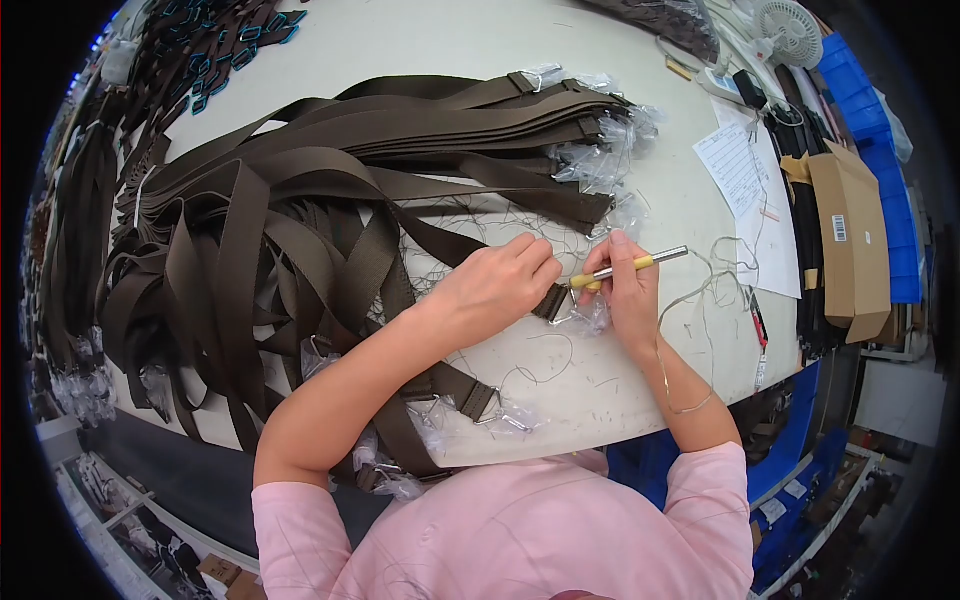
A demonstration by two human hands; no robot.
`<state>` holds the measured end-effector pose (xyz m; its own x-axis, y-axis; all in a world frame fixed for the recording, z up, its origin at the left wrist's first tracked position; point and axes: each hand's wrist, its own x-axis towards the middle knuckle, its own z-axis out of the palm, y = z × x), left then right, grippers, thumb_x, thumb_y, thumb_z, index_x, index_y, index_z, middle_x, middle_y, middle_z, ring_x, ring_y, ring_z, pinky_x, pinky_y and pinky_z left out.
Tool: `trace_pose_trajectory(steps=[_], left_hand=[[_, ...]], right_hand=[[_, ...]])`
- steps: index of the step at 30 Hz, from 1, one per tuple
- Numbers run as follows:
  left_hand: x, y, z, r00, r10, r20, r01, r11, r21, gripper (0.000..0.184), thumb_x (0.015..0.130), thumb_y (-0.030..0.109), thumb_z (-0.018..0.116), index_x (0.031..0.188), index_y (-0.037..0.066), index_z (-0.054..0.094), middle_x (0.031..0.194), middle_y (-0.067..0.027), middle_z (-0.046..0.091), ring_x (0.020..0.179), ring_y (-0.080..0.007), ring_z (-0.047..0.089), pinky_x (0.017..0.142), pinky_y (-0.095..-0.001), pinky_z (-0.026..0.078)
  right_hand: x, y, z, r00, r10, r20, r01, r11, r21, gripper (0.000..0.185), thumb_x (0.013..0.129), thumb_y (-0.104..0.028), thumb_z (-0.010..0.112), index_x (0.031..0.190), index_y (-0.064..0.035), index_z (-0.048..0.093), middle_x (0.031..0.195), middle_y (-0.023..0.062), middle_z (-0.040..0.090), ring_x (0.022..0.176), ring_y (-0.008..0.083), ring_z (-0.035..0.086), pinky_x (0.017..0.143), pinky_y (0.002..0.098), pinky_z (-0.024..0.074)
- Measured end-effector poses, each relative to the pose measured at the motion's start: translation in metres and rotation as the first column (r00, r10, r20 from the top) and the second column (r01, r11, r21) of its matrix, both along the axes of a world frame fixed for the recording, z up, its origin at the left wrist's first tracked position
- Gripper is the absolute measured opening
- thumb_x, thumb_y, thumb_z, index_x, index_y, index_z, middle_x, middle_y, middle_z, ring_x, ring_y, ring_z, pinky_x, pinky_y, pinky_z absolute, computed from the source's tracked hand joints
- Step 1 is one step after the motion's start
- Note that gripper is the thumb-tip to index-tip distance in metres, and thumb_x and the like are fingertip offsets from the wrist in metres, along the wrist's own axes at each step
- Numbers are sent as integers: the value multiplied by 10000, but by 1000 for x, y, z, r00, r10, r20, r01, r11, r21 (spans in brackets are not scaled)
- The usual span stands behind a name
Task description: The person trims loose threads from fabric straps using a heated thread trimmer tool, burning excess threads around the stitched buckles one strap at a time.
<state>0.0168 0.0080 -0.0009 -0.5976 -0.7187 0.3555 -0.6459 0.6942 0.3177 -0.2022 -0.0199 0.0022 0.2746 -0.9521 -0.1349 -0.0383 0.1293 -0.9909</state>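
My left hand (497,286) is closed on a dark olive strap (430,234), close to the strap's stitched end (551,301). In my right hand (628,290) is a pen-like tool (655,259) with a yellow grip and a metal shaft, its yellow end pointing at the strap end. A thin cord runs from beside the tool over my right forearm. Just below my fingers, a metal hook in clear plastic (594,318) lies at the strap end. More olive straps (400,135) are heaped to the left, with plastic-wrapped hardware at their ends.
Loose threads (470,215) lie on the white table (640,400). Written papers (732,170), an opened cardboard box (850,240), blue bins (900,220) and a small fan (788,32) stand at the right. Dark straps with blue-edged pieces (235,45) lie at the upper left.
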Motion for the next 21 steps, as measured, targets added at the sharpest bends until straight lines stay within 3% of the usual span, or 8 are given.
trace_pose_trajectory(steps=[11, 21], left_hand=[[-3, 2, 1, 996, -42, 82, 50, 994, -102, 243, 735, 87, 679, 958, 13, 617, 954, -56, 567, 897, -192, 606, 698, -298, 576], [-2, -2, -6, 994, -9, -106, 9, 1000, -2, 249, 768, 22, 662, 1009, 16, 600, 1012, -79, 593, 952, -246, 620, 728, -345, 573]], right_hand=[[0, 0, -1, 999, -2, 39, 1, 1000, 12, 455, 1133, -334, 427, 864, -12, 606, 773, 65, 634, 585, 111, 598, 505, 254, 528], [0, 0, -3, 999, 6, 49, -6, 1000, 7, 454, 1130, -335, 439, 870, -4, 611, 779, 62, 635, 567, 108, 590, 505, 250, 515]])
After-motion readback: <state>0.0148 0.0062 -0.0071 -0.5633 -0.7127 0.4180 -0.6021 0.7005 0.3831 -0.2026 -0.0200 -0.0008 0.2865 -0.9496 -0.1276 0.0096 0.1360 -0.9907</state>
